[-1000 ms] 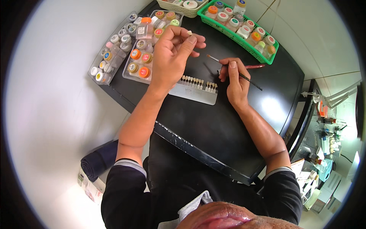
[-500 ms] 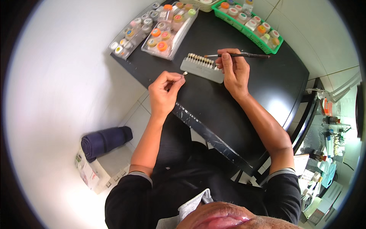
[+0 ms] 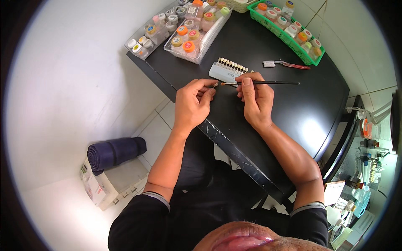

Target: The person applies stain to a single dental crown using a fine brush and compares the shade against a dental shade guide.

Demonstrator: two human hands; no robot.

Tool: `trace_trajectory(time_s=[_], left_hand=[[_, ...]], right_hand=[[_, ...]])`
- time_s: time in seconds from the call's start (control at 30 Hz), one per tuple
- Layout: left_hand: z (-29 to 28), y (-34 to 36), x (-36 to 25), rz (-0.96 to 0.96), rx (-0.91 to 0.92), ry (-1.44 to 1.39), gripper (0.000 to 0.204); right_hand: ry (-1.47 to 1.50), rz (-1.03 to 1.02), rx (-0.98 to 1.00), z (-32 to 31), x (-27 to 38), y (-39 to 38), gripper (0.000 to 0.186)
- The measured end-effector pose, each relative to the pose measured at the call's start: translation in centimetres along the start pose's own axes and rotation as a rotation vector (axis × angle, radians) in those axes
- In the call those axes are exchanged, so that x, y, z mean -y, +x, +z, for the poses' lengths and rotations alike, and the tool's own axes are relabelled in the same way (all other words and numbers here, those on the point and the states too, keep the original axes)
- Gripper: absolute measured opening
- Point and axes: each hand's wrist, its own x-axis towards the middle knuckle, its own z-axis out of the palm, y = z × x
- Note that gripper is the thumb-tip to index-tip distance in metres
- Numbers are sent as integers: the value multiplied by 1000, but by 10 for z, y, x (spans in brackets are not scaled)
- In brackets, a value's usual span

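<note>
My left hand (image 3: 192,102) is closed, thumb and fingertips pinching a small pale tooth-shaped piece (image 3: 215,85), which is mostly covered. Between the fingers of my right hand (image 3: 256,98) lies a thin paintbrush (image 3: 278,82) with a black handle, held nearly level. Its orange-brown tip points left, a short gap from the piece. Just beyond both hands rests a dental shade guide (image 3: 222,73), a grey holder with a row of tooth-coloured tabs; my right hand hides its right end.
A toothbrush (image 3: 289,64) lies right of the shade guide on the black table (image 3: 310,92). Clear trays of jars (image 3: 201,54) stand at the back left, a green basket (image 3: 289,44) of bottles at the back right. A dark blue roll (image 3: 117,152) sits low at left.
My right hand has come down toward me with the paintbrush, baring the toothbrush. The brush tip is now beside the piece in my left hand. The whole view has shifted slightly.
</note>
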Motion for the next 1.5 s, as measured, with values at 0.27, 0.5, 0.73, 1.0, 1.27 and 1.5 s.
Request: trace_trajectory(time_s=[0.27,0.5,0.73,1.0,1.27,1.5], left_hand=[[6,1,-1,38,-41,38,12],[5,0,2,40,-61,33,7],[7,0,-1,76,-71,47,6],[7,0,-1,63,-64,79,7],[7,0,-1,78,-72,70,7],[7,0,-2,76,-79,69,7]], right_hand=[[-37,-46,15,2,-4,1,23],[-257,-49,34,4,9,2,13],[-201,-134,45,4,6,2,11],[-174,-187,-34,6,-2,3,12],[-229,-141,23,6,4,3,13],[-262,-150,38,7,3,1,11]])
